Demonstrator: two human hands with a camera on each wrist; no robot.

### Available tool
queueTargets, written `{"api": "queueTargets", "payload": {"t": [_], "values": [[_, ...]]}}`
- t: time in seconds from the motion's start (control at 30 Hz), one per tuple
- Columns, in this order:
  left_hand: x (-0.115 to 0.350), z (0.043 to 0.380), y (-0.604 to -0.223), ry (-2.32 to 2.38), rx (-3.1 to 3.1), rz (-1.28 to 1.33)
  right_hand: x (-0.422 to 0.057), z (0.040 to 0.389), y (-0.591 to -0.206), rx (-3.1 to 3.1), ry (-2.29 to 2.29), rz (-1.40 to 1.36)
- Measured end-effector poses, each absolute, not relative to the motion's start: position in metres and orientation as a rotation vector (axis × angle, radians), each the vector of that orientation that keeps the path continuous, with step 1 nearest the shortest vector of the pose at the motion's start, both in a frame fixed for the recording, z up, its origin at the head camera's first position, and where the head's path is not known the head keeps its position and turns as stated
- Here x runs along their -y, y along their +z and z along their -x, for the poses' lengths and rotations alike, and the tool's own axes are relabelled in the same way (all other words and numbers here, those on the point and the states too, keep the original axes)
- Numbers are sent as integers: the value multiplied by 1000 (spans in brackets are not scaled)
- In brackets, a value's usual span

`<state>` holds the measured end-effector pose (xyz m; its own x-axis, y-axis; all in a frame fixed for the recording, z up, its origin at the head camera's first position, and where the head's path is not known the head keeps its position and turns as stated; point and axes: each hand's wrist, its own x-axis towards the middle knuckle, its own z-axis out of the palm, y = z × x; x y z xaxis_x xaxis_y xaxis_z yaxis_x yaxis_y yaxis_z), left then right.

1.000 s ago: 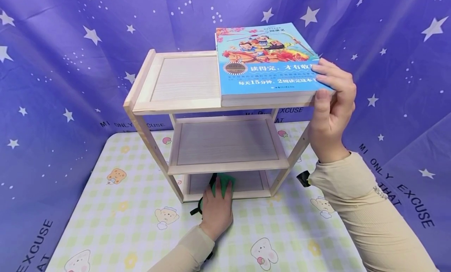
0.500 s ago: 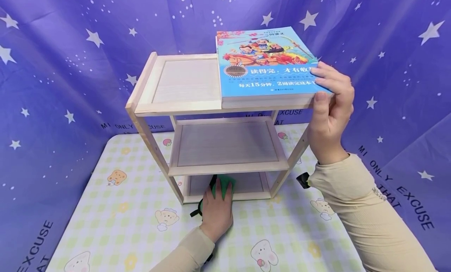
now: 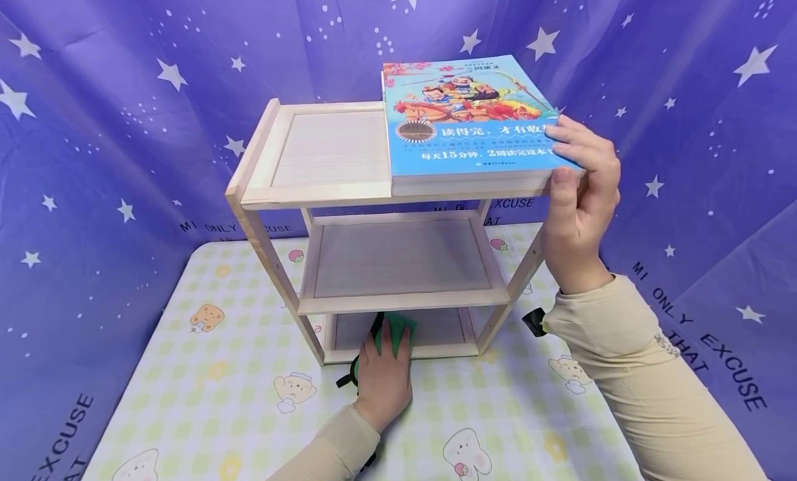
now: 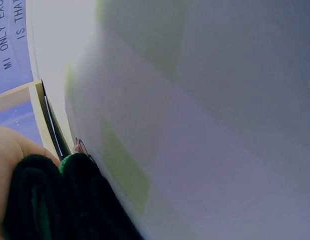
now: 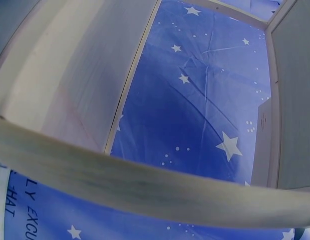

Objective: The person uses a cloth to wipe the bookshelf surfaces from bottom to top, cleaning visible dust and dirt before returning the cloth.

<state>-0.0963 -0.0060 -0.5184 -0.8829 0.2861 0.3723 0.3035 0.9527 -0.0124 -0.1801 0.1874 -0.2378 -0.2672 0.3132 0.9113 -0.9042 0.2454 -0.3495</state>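
A three-tier wooden shelf stands on the table, and a blue illustrated book lies flat on the right half of its top board. My right hand grips the shelf's top right corner; its fingertips overlap the book's right edge and the thumb is at the front. Down at the bottom tier, my left hand holds a green cloth with black edging, fingers spread over it on the board. Dark folds of cloth bulge beside that hand in the left wrist view. The right hand itself is out of the right wrist view.
A checked tablecloth with cartoon prints covers the table. Purple star-patterned curtain hangs behind and at both sides. The middle board sits close above my left hand. A small black object shows beside the right sleeve.
The head view has tilted slightly, so the shelf and book appear a little lower. Both hands keep their places on the shelf and the cloth.
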Motion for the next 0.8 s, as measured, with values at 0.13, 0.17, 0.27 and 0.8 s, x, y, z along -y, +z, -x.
{"api": "queueTargets", "payload": {"t": [0.13,0.17,0.27,0.8], "values": [[4,95,-519,-65,2748,444,-187,180,-239,1357,1321,-618],[4,95,-519,-60,2747,446,-187,181,-240,1358,1321,-619],[2,96,-520,-37,2737,450,-187,181,-240,1357,1324,-622],[-6,97,-518,-20,2762,459,-187,180,-238,1358,1310,-610]]}}
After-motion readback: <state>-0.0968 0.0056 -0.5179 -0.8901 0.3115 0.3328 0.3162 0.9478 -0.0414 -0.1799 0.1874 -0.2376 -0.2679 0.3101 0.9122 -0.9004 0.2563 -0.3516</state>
